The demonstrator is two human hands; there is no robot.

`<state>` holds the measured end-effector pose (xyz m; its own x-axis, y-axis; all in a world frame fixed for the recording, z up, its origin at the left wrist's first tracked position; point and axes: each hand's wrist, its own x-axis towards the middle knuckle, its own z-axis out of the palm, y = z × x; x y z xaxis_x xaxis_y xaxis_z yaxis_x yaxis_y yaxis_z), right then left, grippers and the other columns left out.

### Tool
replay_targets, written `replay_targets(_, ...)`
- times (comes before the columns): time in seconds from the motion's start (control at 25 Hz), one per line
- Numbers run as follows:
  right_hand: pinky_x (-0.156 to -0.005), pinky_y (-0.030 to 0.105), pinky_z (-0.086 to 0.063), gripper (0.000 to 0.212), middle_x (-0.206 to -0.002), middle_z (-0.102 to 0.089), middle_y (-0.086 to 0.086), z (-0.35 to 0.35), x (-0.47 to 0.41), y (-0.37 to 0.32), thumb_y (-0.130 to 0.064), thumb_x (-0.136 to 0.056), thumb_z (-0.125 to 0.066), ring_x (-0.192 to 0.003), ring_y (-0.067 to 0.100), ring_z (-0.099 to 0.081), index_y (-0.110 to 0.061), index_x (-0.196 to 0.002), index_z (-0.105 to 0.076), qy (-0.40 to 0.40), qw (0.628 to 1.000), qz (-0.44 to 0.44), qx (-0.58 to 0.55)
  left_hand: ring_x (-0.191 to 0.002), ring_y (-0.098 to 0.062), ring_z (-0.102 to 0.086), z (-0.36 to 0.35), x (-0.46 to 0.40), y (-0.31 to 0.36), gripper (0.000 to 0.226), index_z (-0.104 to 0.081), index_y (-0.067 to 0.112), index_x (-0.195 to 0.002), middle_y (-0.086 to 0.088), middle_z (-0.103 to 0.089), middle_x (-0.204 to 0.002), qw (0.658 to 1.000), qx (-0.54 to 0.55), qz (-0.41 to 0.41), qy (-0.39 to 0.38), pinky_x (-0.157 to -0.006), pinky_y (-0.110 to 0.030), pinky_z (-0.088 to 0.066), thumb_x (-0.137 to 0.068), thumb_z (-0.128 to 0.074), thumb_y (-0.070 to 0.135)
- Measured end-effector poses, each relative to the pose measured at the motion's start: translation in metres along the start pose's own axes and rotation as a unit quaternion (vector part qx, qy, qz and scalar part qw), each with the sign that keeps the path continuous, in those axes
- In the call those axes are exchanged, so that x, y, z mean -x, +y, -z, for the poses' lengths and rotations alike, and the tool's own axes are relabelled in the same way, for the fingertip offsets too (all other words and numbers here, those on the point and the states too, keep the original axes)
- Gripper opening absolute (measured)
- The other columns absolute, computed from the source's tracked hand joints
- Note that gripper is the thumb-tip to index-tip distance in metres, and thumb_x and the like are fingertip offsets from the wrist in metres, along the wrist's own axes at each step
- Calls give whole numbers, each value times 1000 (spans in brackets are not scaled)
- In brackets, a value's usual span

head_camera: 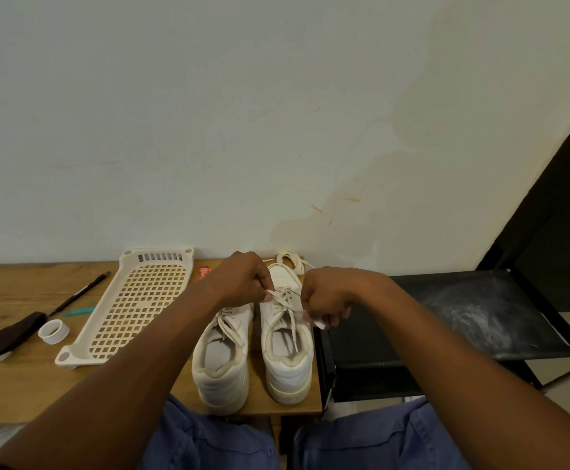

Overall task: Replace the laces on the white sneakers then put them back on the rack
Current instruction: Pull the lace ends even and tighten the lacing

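Observation:
Two white sneakers stand side by side on the wooden table, heels toward me. The left sneaker has its lace threaded, the ends lying loose. Over the right sneaker both my hands work its lace. My left hand pinches one lace end above the shoe's tongue. My right hand grips the other end, pulled out to the right of the shoe. A spare coiled lace lies behind the right sneaker by the wall.
A cream perforated plastic rack shelf lies flat to the left of the shoes. Further left are a pen, a teal item, a white ring and a brown cloth. A black fabric rack stands on the right.

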<state>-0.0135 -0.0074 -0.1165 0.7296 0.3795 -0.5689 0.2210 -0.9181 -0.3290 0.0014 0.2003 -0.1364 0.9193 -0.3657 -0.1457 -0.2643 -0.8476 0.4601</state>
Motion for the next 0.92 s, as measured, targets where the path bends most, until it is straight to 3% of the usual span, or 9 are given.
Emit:
replay_targets(0.2, -78, 37, -63, 21, -95, -79, 13, -2, -3, -1, -9, -96, -60, -68, 16, -73, -4, -111, -75, -33, 999, 1, 17, -91, -13, -68, -14, -4, -1, 18, -82, 21, -100, 4, -78, -99, 995, -85, 22, 38, -79, -26, -52, -82, -84, 24)
replay_targets(0.36, -82, 37, -62, 21, -101, -78, 15, -2, -3, -3, -8, -98, -60, -66, 14, -70, -1, -113, -73, -64, 997, 11, 34, -99, -17, -67, -20, -6, -1, 17, -82, 24, -97, 4, -77, -101, 990, -114, 36, 73, -83, -31, -55, -81, -85, 27)
replay_targets(0.56, -78, 33, -60, 16, -94, -74, 11, 0, -5, -7, -13, -101, -61, -71, 14, -69, -8, -90, -71, -99, 993, 22, 67, -96, -17, -68, -24, -5, -3, 12, -80, 28, -90, 5, -74, -98, 985, -127, 47, 103, -80, -35, -58, -79, -83, 28)
replay_targets(0.64, -78, 33, -60, 15, -91, -75, 8, -2, -6, -6, -15, -101, -62, -70, 14, -70, -8, -92, -72, -95, 993, 13, 63, -97, -18, -68, -23, -5, -4, 15, -80, 28, -93, 5, -75, -101, 986, -126, 46, 99, -81, -35, -58, -79, -84, 29)
replay_targets(0.8, -68, 28, -59, 26, -85, -78, 6, -14, -1, 4, -34, -99, -67, -67, 11, -71, -10, -90, -75, -11, 1000, 17, 13, -92, -9, -66, -12, 3, -10, 29, -78, 27, -107, 11, -74, -107, 997, -41, 24, 57, -78, -23, -50, -79, -86, 29)
replay_targets(0.92, -66, 28, -53, 34, -86, -74, 1, -17, 6, 4, -49, -96, -67, -76, 14, -68, -17, -88, -73, 129, 991, 42, 6, -88, -5, -64, -1, 24, -9, 32, -73, 30, -114, 15, -72, -113, 993, 21, 23, 110, -77, -21, -49, -83, -81, 25)
